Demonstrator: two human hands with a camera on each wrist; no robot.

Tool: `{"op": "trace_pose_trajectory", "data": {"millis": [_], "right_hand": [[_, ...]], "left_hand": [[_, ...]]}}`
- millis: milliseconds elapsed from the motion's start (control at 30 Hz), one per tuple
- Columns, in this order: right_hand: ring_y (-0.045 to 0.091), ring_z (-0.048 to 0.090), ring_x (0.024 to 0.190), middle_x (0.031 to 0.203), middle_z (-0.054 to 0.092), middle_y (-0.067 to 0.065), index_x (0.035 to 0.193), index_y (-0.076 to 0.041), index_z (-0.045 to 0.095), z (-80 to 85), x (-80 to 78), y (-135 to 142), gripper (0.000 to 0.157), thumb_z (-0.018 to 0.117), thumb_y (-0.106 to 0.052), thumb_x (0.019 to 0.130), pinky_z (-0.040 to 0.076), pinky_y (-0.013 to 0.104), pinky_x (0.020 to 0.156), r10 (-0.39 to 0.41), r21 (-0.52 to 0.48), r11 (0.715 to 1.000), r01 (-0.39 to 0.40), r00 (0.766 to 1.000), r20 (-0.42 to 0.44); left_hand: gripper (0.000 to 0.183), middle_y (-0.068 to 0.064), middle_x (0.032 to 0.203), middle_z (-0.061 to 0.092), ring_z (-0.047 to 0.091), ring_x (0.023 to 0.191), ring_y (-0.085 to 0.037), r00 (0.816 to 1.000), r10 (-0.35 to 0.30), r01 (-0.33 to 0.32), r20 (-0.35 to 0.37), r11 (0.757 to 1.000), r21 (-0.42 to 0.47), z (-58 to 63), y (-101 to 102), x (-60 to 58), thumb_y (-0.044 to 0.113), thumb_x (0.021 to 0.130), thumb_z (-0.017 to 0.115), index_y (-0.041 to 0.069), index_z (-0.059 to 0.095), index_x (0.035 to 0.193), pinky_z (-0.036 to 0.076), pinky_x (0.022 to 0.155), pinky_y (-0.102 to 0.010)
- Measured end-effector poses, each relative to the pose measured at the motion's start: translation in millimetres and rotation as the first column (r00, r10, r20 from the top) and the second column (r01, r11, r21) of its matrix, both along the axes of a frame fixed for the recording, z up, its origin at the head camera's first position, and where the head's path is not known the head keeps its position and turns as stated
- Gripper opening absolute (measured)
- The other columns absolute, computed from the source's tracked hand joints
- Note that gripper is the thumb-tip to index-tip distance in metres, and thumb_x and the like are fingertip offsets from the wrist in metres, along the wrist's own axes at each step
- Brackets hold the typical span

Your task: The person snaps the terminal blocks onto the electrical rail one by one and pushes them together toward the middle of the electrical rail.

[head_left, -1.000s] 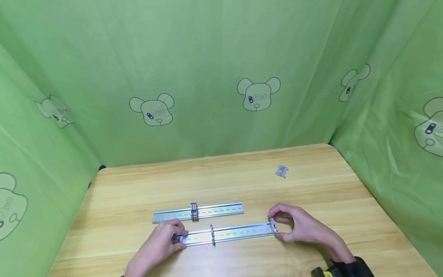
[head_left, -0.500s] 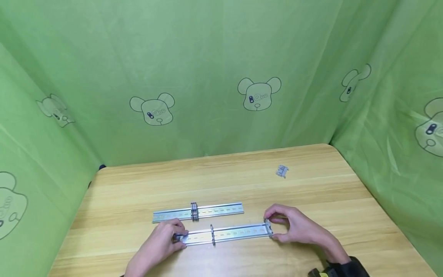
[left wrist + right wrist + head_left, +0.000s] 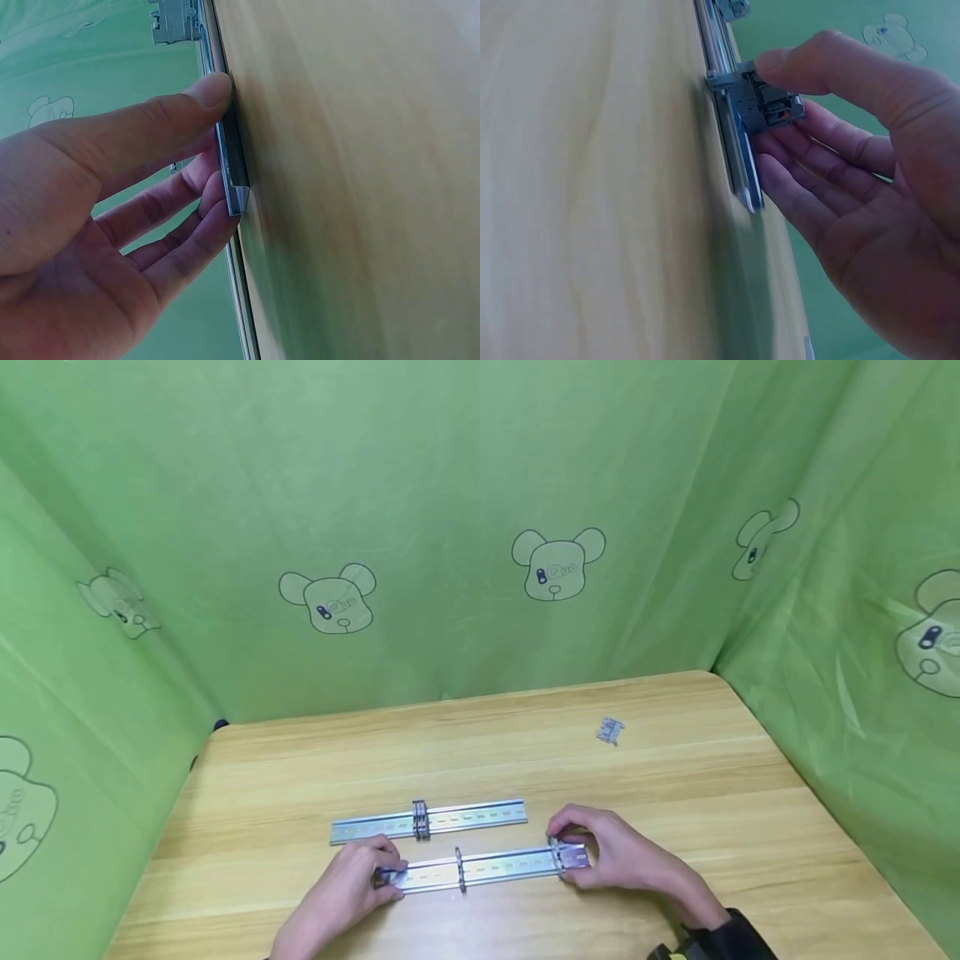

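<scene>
A slotted metal DIN rail (image 3: 510, 865) lies near the front of the table. My left hand (image 3: 348, 881) grips its left end, thumb on the near edge and fingers on the far edge, as the left wrist view shows. Near the rail's right end, my right hand (image 3: 618, 852) pinches a grey terminal block (image 3: 756, 97) between thumb and fingers. That block sits across the rail, with a short stretch of rail sticking out beyond it. Another thin terminal block (image 3: 461, 868) stands on the rail left of the middle.
Behind lies a second DIN rail (image 3: 480, 812) carrying several terminal blocks (image 3: 421, 820) side by side. One loose grey terminal block (image 3: 611, 731) rests flat at the back right of the wooden table (image 3: 360, 760). Green curtains (image 3: 450, 527) stand around the table's back and sides.
My right hand has moved left along the rail with the terminal block, from the rail's right end inward, uncovering that end. The left hand has stayed in place.
</scene>
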State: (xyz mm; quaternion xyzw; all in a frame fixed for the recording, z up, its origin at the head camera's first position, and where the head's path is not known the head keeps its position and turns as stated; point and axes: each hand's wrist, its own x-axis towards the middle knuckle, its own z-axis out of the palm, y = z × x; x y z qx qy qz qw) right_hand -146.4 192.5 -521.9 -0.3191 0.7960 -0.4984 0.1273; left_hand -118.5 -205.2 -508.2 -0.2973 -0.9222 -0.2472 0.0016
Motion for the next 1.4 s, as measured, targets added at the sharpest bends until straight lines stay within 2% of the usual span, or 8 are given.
{"op": "trace_pose_trajectory", "data": {"millis": [167,367,533,867,1300,1400], "right_hand": [[0.022,0.064,0.105,0.111,0.065,0.01,0.113,-0.004,0.06,0.9,1.8,-12.6,0.049,0.083,-0.002,0.069,0.055,0.04,0.091,-0.021,0.036,0.999,0.021,1.0,-0.021],[0.018,0.064,0.103,0.11,0.066,0.006,0.112,-0.006,0.062,-0.2,5.4,-25.9,0.049,0.084,-0.006,0.068,0.057,0.041,0.09,-0.058,0.066,0.996,0.066,0.992,-0.114],[0.016,0.063,0.102,0.11,0.067,0.003,0.112,-0.008,0.064,-1.4,7.8,-39.4,0.049,0.085,-0.01,0.068,0.056,0.04,0.09,-0.073,0.083,0.993,0.086,0.986,-0.151],[0.017,0.064,0.101,0.11,0.067,0.003,0.113,-0.009,0.065,0.6,9.9,-68.1,0.047,0.084,-0.014,0.07,0.057,0.042,0.087,-0.055,0.09,0.994,0.068,0.988,-0.144],[0.018,0.064,0.1,0.108,0.068,0.004,0.112,-0.008,0.066,-3.3,8.5,-98.3,0.047,0.084,-0.015,0.07,0.057,0.042,0.085,-0.013,0.061,0.998,0.029,0.97,-0.243],[0.014,0.063,0.1,0.107,0.068,0.002,0.112,-0.008,0.066,-3.4,9.1,-104.1,0.047,0.084,-0.015,0.07,0.055,0.042,0.087,-0.017,0.055,0.998,0.032,0.965,-0.262]], "left_hand": [[0.026,0.001,0.092,0.069,0.066,0.083,-0.016,1.0,-0.001,0.001,-0.005,1.0,0.001,-0.8,0.5,-0.2,0.016,0.068,0.085,0.005,0.078,0.091,0.061,0.075,-0.035],[0.027,0.001,0.092,0.069,0.066,0.083,-0.016,1.0,-0.003,0.003,-0.003,1.0,0.002,-3.1,0.4,-0.3,0.017,0.068,0.086,0.005,0.078,0.09,0.061,0.075,-0.034],[0.027,0.002,0.092,0.069,0.066,0.083,-0.015,1.0,0.004,-0.003,0.007,1.0,-0.009,-3.2,-0.2,-0.1,0.018,0.068,0.086,0.006,0.078,0.091,0.061,0.076,-0.034],[0.025,0.002,0.092,0.069,0.066,0.083,-0.016,1.0,-0.004,0.004,-0.004,1.0,-0.002,1.6,-0.3,0.7,0.015,0.068,0.086,0.005,0.078,0.09,0.061,0.075,-0.035],[0.025,0.001,0.091,0.069,0.066,0.082,-0.015,1.0,-0.015,0.015,-0.002,1.0,0.007,1.0,-1.4,0.1,0.015,0.068,0.086,0.005,0.078,0.089,0.061,0.075,-0.033],[0.025,0.002,0.091,0.069,0.066,0.082,-0.015,1.0,-0.015,0.015,0.002,1.0,0.004,1.5,-1.4,0.1,0.015,0.068,0.086,0.005,0.078,0.09,0.061,0.075,-0.033]]}}
